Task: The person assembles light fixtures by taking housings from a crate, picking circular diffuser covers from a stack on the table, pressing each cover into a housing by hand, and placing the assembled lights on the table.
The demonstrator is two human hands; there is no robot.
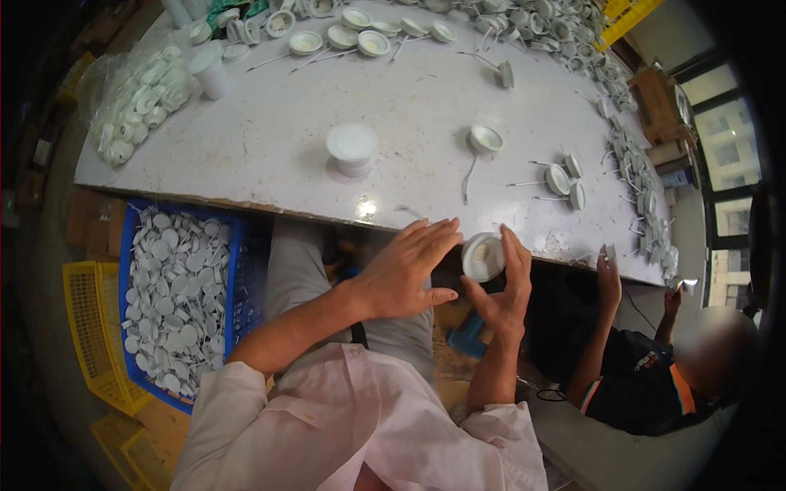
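Note:
My right hand (506, 293) has its thumb and fingers around the rim of a white round lamp housing (483, 257), just off the table's front edge. The housing's hollow side faces up, with a pale patch inside. Beside it on the left, my left hand (416, 270) holds nothing, its fingers stretched out and thumb apart. On the table ahead lies another lamp housing (485, 138) with a white wire. To the right, several wired housings (557, 179) lie grouped. A short stack of white discs (352, 146) stands ahead of my left hand.
A blue crate (236, 295) full of white discs stands at my left, beside yellow crates (90, 327). The white table (270, 155) carries a bag of white parts (143, 106), a white cup (210, 72) and heaped housings (548, 33). A co-worker (630, 376) sits at the right.

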